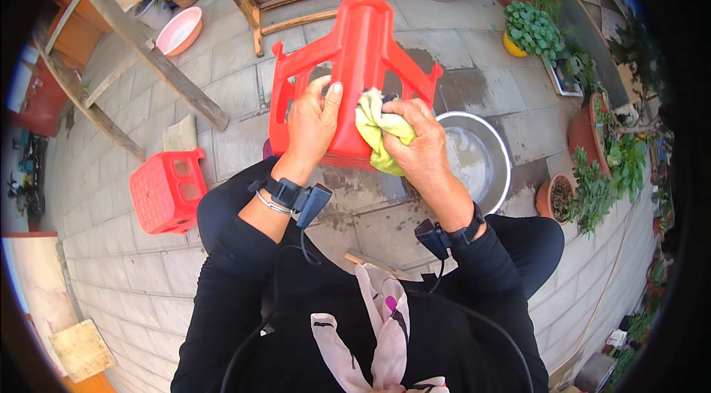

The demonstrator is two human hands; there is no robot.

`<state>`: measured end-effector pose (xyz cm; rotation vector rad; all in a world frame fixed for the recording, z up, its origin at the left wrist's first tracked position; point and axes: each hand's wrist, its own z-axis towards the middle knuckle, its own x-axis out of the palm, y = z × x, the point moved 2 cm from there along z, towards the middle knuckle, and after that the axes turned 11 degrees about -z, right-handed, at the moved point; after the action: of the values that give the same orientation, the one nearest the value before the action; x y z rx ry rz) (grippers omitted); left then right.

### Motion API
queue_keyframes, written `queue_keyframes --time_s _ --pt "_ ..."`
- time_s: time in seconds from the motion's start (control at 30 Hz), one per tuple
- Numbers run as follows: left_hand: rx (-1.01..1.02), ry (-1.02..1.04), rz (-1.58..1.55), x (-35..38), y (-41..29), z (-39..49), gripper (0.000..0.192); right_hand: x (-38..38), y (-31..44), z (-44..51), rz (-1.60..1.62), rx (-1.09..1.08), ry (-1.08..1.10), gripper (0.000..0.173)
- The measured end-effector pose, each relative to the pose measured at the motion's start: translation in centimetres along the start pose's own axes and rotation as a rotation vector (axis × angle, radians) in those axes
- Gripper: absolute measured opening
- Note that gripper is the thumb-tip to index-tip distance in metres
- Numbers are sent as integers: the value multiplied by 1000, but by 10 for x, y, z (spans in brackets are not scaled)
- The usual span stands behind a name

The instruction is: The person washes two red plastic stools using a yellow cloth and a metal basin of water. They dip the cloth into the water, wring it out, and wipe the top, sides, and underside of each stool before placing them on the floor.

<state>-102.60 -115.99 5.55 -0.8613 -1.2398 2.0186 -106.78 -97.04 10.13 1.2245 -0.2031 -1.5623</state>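
A red plastic stool [364,54] is tipped on its side in front of me, one leg pointing away and its seat toward me. My left hand [313,121] grips it near the seat, fingers reaching into a side opening and thumb on the leg. In my right hand [419,137] is a bunched yellow-green cloth [377,126], pressed against the stool's right side. Just right of that hand, a metal basin [502,171] stands on the paving with cloudy water [466,157] in it, partly hidden by my forearm.
A second red stool [158,190] stands on the left beside a wooden ladder-like frame [183,84]. Farther off are a pink basin [180,31] and a wooden table frame [255,15]. Potted plants [530,32] line the right side. Wet patches [461,90] darken the paving.
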Motion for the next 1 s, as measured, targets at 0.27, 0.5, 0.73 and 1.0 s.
queue_keyframes --time_s 0.27,0.5,0.73,1.0 --pt "-80 40 -302 14 0 0 33 -18 -36 -14 -197 -50 -31 41" --pt "-73 139 -21 25 26 -11 37 -41 -116 -38 -201 190 -220 37" --pt "-350 265 -30 15 70 -2 37 -60 -156 -36 264 475 -251 31" --pt "-468 300 -12 20 91 -2 41 8 -126 21 127 98 48 39"
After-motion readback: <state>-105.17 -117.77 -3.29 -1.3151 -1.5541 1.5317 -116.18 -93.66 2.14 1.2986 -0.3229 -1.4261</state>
